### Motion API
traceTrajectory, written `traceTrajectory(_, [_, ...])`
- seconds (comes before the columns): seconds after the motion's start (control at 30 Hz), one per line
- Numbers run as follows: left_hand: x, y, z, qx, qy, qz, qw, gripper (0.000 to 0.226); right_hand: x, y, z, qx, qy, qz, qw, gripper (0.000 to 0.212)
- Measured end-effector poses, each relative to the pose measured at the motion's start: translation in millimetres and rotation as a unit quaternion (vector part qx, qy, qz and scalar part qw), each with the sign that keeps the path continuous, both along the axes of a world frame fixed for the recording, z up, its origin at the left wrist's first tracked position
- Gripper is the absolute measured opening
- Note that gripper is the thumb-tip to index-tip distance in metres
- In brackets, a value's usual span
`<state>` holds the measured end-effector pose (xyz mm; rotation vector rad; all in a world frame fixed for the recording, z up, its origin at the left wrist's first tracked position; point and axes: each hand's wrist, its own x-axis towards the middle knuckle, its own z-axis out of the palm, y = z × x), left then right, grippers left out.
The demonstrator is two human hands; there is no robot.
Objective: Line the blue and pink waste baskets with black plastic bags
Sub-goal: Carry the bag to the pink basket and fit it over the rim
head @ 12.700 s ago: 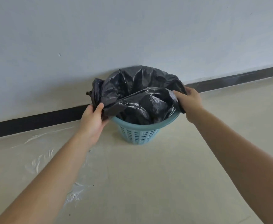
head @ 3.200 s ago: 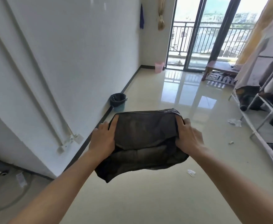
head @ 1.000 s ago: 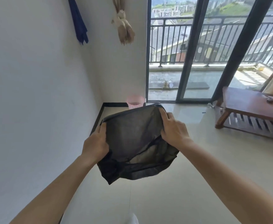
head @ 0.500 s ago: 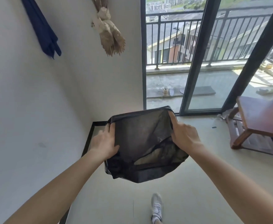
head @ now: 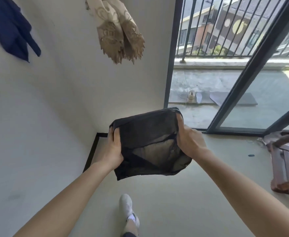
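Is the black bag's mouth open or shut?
Open: the left hand and right hand stretch the bag rim apart.

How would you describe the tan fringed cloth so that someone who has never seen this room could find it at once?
Start at the tall glass balcony door and move left onto the white wall. High up there hangs the tan fringed cloth. Its pale patterned fabric and jagged fringe separate it from the plain dark blue cloth hanging further left.

left hand [head: 112,151] and right hand [head: 190,142] grip a black plastic bag [head: 149,142] stretched above the floor [head: 183,202].
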<state>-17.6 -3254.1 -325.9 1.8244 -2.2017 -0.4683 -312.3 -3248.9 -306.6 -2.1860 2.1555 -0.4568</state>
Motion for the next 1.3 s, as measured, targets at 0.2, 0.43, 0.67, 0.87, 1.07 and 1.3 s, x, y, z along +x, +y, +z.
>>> traceTrajectory(0.2, [-3.1, -142.7, -71.6, 0.085, 0.093, -0.032, 0.992, 0.100, 10.5, -132.8, -66.4, 0.035, -0.043, -0.053, 0.997, 0.088])
traceTrajectory(0.43, [-16.3, -258.9, -187.2, 0.198, 0.103, 0.007, 0.975, 0.095, 23.9, -247.7, -196.3, 0.109, -0.115, -0.087, 0.984, 0.084])
traceTrajectory(0.67, [-35.4, -298.6, -371.0, 0.222, 0.078, 0.059, 0.970, 0.085, 32.0, -307.3, -389.2, 0.203, -0.230, -0.068, 0.949, 0.088])
traceTrajectory(0.87, [-46.3, -307.9, -481.8, 0.214, 0.060, 0.086, 0.971, 0.079, 23.8, -322.8, -508.1, 0.273, -0.261, 0.005, 0.926, 0.094])
traceTrajectory(1.07, [-52.6, -308.9, -505.6, 0.186, 0.030, 0.126, 0.974, 0.075, 16.9, -334.5, -539.5, 0.289, -0.192, 0.015, 0.938, 0.092])
traceTrajectory(1.3, [-52.1, -330.4, -532.1, 0.117, -0.025, 0.099, 0.988, 0.051, 21.7, -372.0, -587.4, 0.413, -0.203, -0.055, 0.886, 0.090])
